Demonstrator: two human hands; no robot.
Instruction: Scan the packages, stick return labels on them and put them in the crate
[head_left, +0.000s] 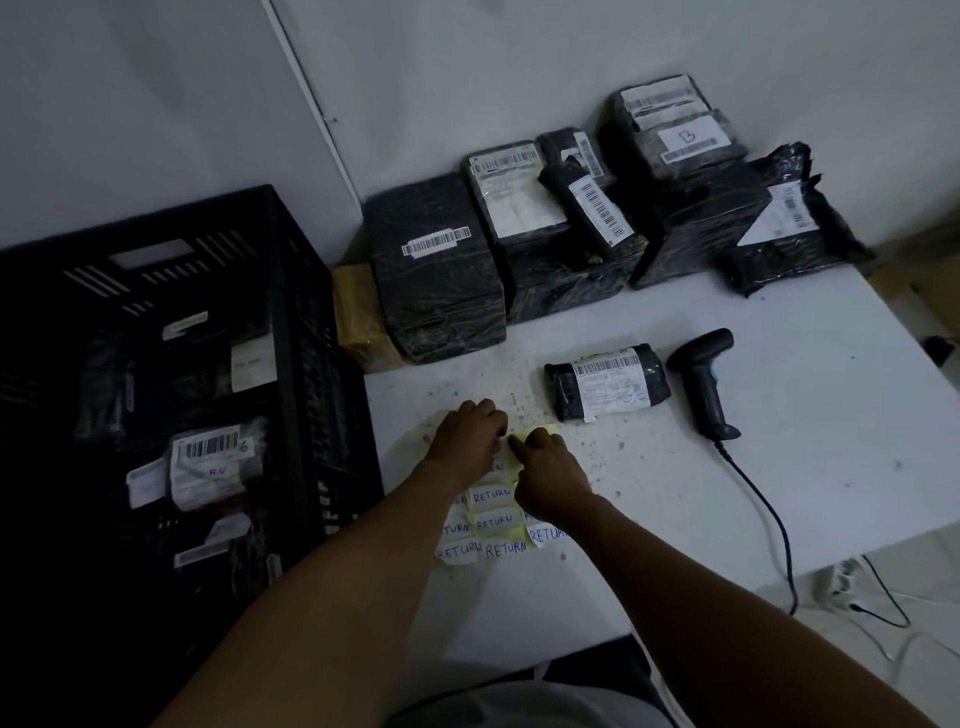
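A sheet of white RETURN labels (498, 522) on yellow backing lies on the white table (779, 467) in front of me. My left hand (467, 441) and my right hand (550, 473) meet at the sheet's far end, fingertips pinching at a label there. A small black-wrapped package (605, 382) with a barcode label lies just beyond my hands. The black barcode scanner (704, 379) lies to its right on the table. The black crate (156, 389) stands at the left with several labelled packages inside.
Several black-wrapped packages (571, 218) are stacked along the wall at the table's back. A brown taped parcel (358, 317) sits between them and the crate. The scanner cable (769, 519) runs off the table's right front edge to the floor.
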